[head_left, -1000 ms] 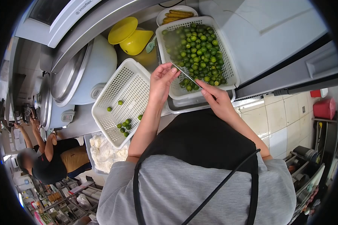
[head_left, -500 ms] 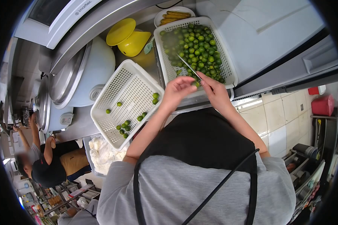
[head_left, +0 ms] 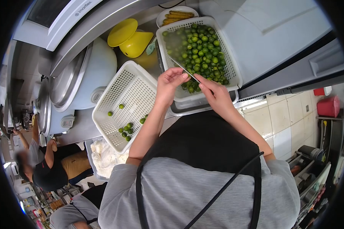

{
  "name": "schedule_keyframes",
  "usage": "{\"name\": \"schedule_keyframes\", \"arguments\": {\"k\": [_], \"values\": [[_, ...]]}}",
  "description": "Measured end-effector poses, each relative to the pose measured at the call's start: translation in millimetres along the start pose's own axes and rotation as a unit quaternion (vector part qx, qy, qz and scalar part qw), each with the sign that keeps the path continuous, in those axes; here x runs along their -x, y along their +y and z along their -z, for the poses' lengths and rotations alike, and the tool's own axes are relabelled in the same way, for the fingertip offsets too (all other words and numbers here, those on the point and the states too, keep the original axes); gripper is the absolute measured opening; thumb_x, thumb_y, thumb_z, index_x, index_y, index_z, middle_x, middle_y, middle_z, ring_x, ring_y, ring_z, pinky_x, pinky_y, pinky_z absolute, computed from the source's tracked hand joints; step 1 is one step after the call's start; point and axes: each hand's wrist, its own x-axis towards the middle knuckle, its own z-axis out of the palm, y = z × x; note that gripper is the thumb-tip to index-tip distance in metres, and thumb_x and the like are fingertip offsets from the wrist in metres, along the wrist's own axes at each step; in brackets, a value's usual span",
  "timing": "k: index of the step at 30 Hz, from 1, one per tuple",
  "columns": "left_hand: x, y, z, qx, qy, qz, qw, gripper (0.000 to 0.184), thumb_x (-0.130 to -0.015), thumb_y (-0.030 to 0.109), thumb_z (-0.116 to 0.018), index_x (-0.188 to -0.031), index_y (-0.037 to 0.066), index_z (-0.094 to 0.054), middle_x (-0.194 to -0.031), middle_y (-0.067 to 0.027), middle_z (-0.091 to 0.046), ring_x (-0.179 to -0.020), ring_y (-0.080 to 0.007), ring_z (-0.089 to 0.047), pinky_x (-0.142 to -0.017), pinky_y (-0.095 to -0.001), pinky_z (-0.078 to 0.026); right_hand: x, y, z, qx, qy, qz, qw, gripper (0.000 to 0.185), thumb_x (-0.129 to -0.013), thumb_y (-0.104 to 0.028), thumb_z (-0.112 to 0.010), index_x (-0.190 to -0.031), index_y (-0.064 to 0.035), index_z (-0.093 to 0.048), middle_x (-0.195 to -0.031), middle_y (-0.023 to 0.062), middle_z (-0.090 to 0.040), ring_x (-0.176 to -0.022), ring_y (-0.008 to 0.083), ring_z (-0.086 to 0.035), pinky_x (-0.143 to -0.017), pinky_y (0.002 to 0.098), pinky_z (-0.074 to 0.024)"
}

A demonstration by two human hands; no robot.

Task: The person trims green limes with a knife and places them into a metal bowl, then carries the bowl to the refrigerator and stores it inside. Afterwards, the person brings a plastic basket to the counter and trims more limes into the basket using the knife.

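Over the near edge of a white basket (head_left: 235,78) heaped with small green limes (head_left: 202,49), my right hand (head_left: 217,94) grips a thin knife (head_left: 188,71). Its blade points up and to the left. My left hand (head_left: 170,84) is beside the blade, thumb and fingertips pinched on a small lime that is mostly covered by the fingers. To the left, a second white perforated basket (head_left: 120,86) holds several scattered limes (head_left: 128,129). My left forearm covers part of that basket's right side.
A yellow jug (head_left: 135,44) and a plate (head_left: 160,17) of yellowish-brown sticks stand behind the baskets. Large rice cookers (head_left: 103,63) are at left. Below the second basket is a tub of white stuff (head_left: 103,156). One person (head_left: 52,170) works at far left, another (head_left: 71,213) at lower left.
Both hands have shifted slightly left, and the knife has moved left and a little down with them. My left hand turned, its fingertips now nearer the blade. The person at lower left shows more.
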Motion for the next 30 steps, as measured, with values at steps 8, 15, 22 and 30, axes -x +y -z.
{"name": "schedule_keyframes", "arguments": {"k": [8,15,22,30], "values": [[-55,-1,29,0.136,0.000,0.078,0.988,0.022,-0.083,0.006,-0.051,-0.102,-0.005,-0.051,-0.092,-0.0078,-0.057,-0.088,-0.0213,-0.057,-0.081,-0.0321,-0.049,8,18,17,-0.047,-0.003,-0.023,0.999,0.031,-0.089,-0.017,-0.049,-0.119,-0.0098,-0.052,-0.102,0.0126,-0.061,-0.081,0.0182,-0.057,-0.072,0.0278,-0.0438],[-104,-54,-8,-0.788,-0.093,0.013,0.608,0.022,-0.071,-0.002,-0.052,-0.090,-0.010,-0.057,-0.095,-0.0221,-0.055,-0.090,-0.0308,-0.058,-0.071,-0.0349,-0.051,9,33,25,-0.054,0.058,-0.009,0.997,0.031,-0.089,-0.018,-0.049,-0.118,-0.0096,-0.052,-0.111,0.0145,-0.057,-0.101,0.0231,-0.057,-0.083,0.0277,-0.0426],[-99,-57,5,-0.775,-0.059,-0.082,0.623,0.016,-0.070,-0.002,-0.051,-0.082,-0.007,-0.061,-0.094,-0.0231,-0.055,-0.085,-0.0328,-0.058,-0.072,-0.0373,-0.051,12,33,25,-0.049,0.064,0.000,0.997,0.031,-0.088,-0.018,-0.050,-0.118,-0.0092,-0.052,-0.111,0.0143,-0.057,-0.101,0.0229,-0.057,-0.084,0.0276,-0.0422],[-107,-83,6,-0.798,-0.125,-0.037,0.588,0.017,-0.070,0.000,-0.055,-0.084,-0.003,-0.064,-0.092,-0.0213,-0.060,-0.084,-0.0339,-0.059,-0.071,-0.0374,-0.051,3,22,22,-0.062,0.006,-0.049,0.997,0.031,-0.088,-0.018,-0.050,-0.118,-0.0082,-0.052,-0.113,0.0145,-0.057,-0.102,0.0220,-0.056,-0.085,0.0275,-0.0416]]}}
